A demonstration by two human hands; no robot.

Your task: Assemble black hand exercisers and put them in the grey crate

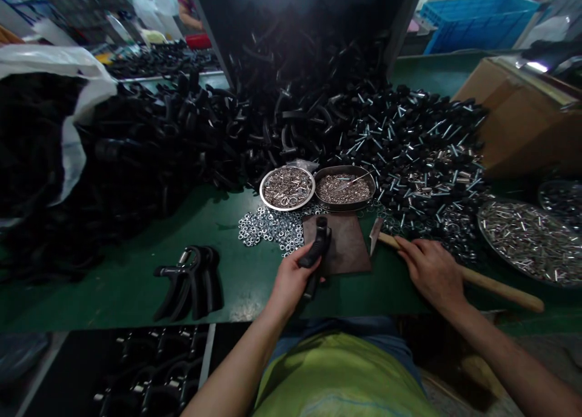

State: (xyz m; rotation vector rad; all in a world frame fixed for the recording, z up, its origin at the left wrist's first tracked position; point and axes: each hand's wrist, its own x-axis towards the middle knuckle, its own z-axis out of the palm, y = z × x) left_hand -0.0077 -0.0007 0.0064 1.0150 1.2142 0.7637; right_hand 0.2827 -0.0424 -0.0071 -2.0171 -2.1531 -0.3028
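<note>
My left hand (288, 280) is closed around a black hand grip strengthener (319, 242), tilted upright over the near left part of a flat metal plate (352, 250). My right hand (434, 274) grips the wooden handle of a hammer (500, 291), fingers near the head. The hammer head rests by the plate's right edge. Beyond the plate stand a round dish of metal pins and rings (287, 188) and an oval tin of small metal parts (343, 190). Loose hex nuts (264, 229) lie spread left of the plate.
Several assembled grip strengtheners (193, 283) stand at left. Black handles (282, 114) are heaped behind, black knobs with screws (418, 138) to the right. A tray of metal pins (531, 238) and a cardboard box (513, 114) flank the right side. A person's arm shows far back.
</note>
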